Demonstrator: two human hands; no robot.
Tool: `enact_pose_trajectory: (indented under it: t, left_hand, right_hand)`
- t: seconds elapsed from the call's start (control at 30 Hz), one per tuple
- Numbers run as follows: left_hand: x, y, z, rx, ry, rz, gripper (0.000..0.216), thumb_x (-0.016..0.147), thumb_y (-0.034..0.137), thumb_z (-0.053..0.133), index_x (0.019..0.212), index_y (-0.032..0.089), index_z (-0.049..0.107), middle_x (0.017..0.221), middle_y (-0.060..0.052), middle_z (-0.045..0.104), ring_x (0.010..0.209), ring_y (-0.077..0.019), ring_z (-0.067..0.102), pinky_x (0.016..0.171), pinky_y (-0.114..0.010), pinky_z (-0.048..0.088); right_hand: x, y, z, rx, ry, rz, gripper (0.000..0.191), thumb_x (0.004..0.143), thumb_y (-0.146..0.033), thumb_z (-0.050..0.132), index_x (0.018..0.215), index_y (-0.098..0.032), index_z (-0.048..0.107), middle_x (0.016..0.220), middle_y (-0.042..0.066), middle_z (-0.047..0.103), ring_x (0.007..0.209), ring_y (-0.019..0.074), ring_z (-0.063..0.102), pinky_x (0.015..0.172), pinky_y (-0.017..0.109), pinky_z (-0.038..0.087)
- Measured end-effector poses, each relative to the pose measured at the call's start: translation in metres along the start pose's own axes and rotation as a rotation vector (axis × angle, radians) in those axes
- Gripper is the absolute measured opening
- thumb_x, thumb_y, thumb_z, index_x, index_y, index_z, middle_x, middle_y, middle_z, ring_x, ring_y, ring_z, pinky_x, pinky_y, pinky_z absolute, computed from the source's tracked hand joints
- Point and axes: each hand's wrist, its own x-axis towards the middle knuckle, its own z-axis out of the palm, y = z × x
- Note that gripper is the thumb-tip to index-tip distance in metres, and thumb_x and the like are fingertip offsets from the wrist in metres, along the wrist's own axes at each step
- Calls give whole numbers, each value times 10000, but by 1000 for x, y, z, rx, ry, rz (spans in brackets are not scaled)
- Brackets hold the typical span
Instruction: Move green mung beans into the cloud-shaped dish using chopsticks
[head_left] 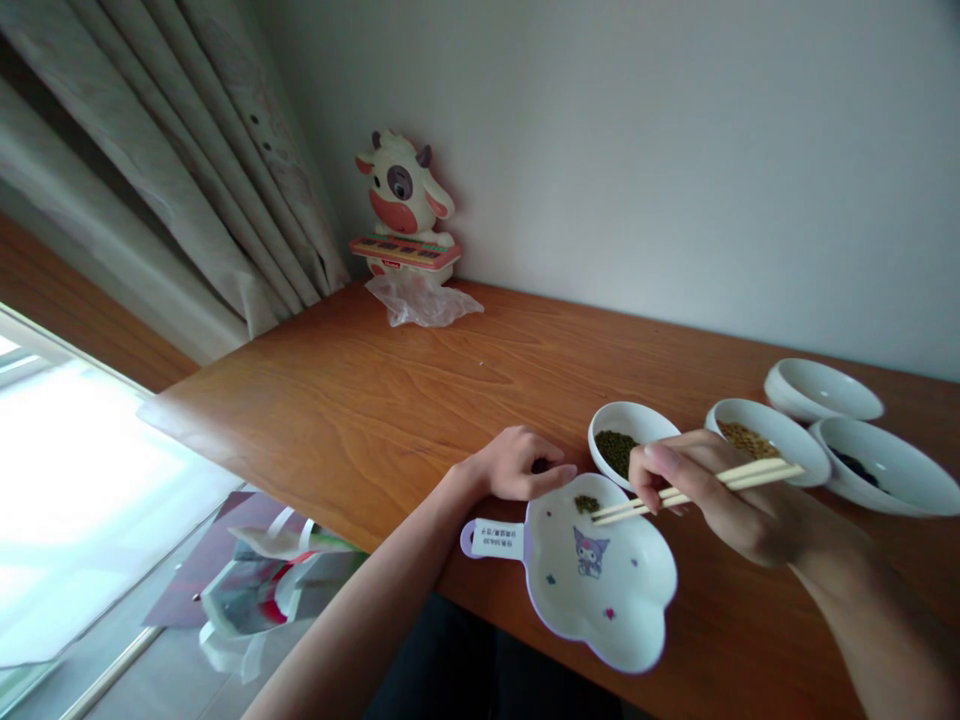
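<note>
My right hand (701,485) grips a pair of wooden chopsticks (739,478), their tips just over a small heap of green beans (586,503) on a white cartoon-print plate with a handle (615,600). My left hand (517,462) rests curled on the table against the plate's upper left rim; nothing shows inside it. Just behind the plate stands a white bowl of green beans (625,432).
To the right stand a bowl of tan beans (772,432), a bowl with dark beans (892,470) and an empty bowl (821,388). A cow toy with a keyboard (405,210) and a crumpled plastic bag (420,300) sit by the wall. Curtain (187,180) hangs left.
</note>
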Motion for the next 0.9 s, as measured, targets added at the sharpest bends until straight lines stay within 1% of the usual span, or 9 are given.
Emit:
enact_pose_trajectory:
  t: [0.17,0.27,0.37,0.47,0.53,0.63,0.8,0.9]
  left_hand:
    - [1,-1,1,-17,5,6,517,1096,453,487,689,156,603,647,4,577,568,-89,426,580,-285,305]
    - [1,-1,2,-9,9,5,522,1094,457,495,682,155,603,632,11,557,560,-87,411,575,-285,296]
    - [1,-2,2,-20,9,14,523,1096,456,493,686,153,609,645,6,571,565,-86,416,576,-280,296]
    - [0,-3,2,-20,8,19,516,1098,452,489,695,155,616,662,-1,597,578,-91,436,588,-277,304]
    - [0,-4,3,-9,5,16,515,1100,457,481,704,159,620,670,-4,608,582,-93,445,592,-275,306]
    - [0,-4,2,5,-9,3,516,1102,459,476,698,162,597,661,0,598,572,-92,430,593,-276,305]
    - [0,-1,1,22,-14,-17,503,1097,431,482,680,163,569,667,-2,603,578,-95,433,598,-285,308]
    - [0,2,-1,18,-8,-14,501,1096,430,480,685,163,584,676,-7,607,587,-99,450,599,-288,315]
  right_hand:
    - [1,1,0,11,-16,7,577,1166,-552,330,776,-216,592,710,1,579,659,166,540,651,326,417]
    - [2,1,2,-8,2,-11,593,1169,-551,325,762,-217,598,705,-1,601,651,159,551,656,322,421]
    - [2,1,3,-30,34,-32,605,1166,-558,322,742,-218,588,689,2,602,639,160,554,650,322,428]
    - [-1,1,0,-42,56,-41,617,1165,-563,303,751,-221,605,706,13,639,651,168,586,654,328,446]
    - [-4,0,-7,-47,92,-66,632,1164,-566,293,743,-223,615,701,23,653,652,175,600,656,340,450]
    - [-13,3,-23,-42,181,-92,636,1153,-569,304,718,-231,621,660,38,621,621,189,575,626,371,422]
    - [-32,17,-55,61,340,-42,666,1145,-565,281,696,-246,655,630,73,576,589,212,509,596,422,371]
    - [-39,23,-68,60,385,-16,705,1132,-603,265,674,-245,663,591,76,549,550,205,480,574,430,334]
